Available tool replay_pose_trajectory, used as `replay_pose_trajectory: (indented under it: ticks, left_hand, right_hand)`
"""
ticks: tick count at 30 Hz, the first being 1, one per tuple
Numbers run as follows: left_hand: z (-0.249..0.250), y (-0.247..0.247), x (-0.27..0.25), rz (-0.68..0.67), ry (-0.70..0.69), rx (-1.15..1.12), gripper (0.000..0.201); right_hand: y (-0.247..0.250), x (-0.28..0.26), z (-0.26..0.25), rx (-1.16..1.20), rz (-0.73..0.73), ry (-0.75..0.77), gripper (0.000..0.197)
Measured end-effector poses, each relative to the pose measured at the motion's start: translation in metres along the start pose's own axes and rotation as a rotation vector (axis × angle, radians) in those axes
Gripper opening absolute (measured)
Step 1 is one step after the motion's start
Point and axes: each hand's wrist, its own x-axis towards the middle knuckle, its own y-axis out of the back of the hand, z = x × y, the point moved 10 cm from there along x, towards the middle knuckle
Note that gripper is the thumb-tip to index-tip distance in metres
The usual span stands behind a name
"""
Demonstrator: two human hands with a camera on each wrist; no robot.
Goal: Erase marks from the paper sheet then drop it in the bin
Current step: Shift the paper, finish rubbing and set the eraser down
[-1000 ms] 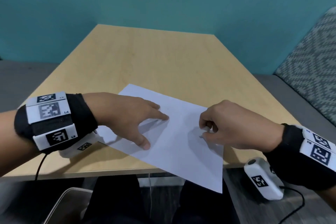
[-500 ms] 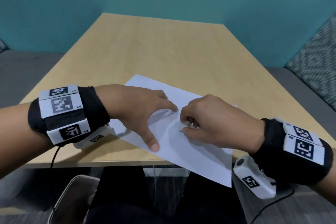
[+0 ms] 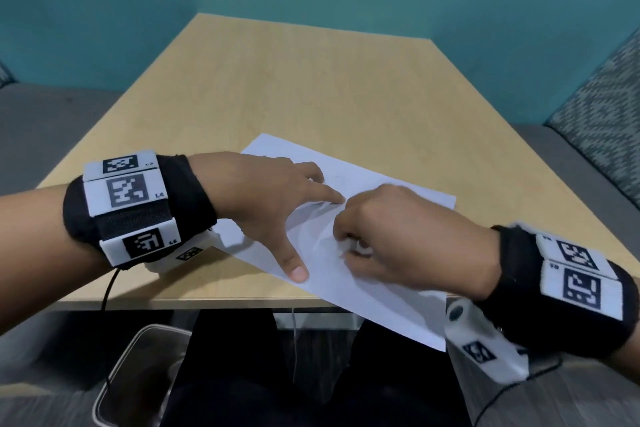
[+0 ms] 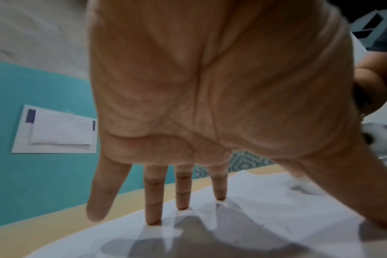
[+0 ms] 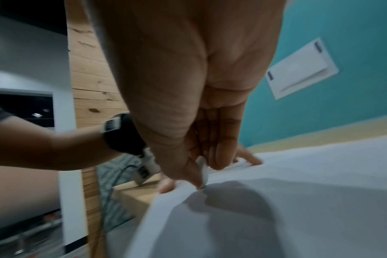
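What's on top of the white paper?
On the white paper sheet: the left hand, fingers spread and pressing, and the right hand pinching a small white eraser. Any marks beneath the hands are covered.

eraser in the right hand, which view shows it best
The right wrist view: the white eraser shows pinched between thumb and fingers of the right hand, its tip on the paper sheet. The head view shows only a white sliver under the curled hand. The left wrist view shows only a white blur.
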Motion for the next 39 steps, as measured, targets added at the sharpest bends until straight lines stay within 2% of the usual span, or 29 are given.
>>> replay_pose_trajectory:
  ticks: [3,8,12,14,16,18,20,22,26,30,34,39]
  left_hand:
    - [-0.001,-0.001,0.001,-0.003,0.004,0.0,0.126]
    - [-0.001,-0.001,0.0,-0.003,0.008,0.0,0.126]
    - [-0.002,-0.001,0.001,0.003,0.0,0.0,0.126]
    - [-0.003,-0.002,0.001,-0.002,0.005,0.003,0.125]
    - [-0.004,-0.002,0.0,-0.015,0.014,0.012,0.125]
    - [-0.005,-0.002,-0.002,-0.036,0.018,0.012,0.124]
    - [-0.004,0.001,-0.001,-0.04,0.004,-0.016,0.118]
    - [-0.004,0.006,0.004,-0.025,-0.008,-0.027,0.116]
    - [-0.007,-0.001,0.007,-0.107,0.041,-0.051,0.135]
    - [-0.01,-0.006,0.009,-0.133,0.054,-0.032,0.138]
    - [-0.012,-0.008,0.01,-0.14,0.051,-0.006,0.137]
    - [-0.012,-0.009,0.013,-0.124,0.039,0.002,0.136]
  right_hand:
    - [-0.007,-0.004,-0.015,0.032,-0.064,0.059,0.012]
    - [0.008,0.005,0.019,-0.013,0.045,-0.063,0.013]
    - [-0.008,-0.005,-0.022,0.015,-0.041,0.067,0.017]
    - [0.001,-0.003,-0.005,0.028,-0.018,0.03,0.015]
    - [0.019,-0.003,0.038,0.051,0.062,-0.099,0.014]
    - [0.023,-0.01,0.072,0.101,0.065,-0.204,0.014]
    - [0.014,-0.019,0.08,0.14,0.035,-0.229,0.013]
    - [0.004,-0.025,0.076,0.157,0.015,-0.223,0.012]
    - [0.003,-0.027,0.076,0.164,-0.024,-0.234,0.014]
    - [0.011,-0.009,0.057,0.179,0.035,-0.168,0.012]
    - [0.007,0.004,0.045,0.108,0.068,-0.182,0.011]
    - [-0.007,-0.004,-0.007,0.059,-0.034,0.002,0.01]
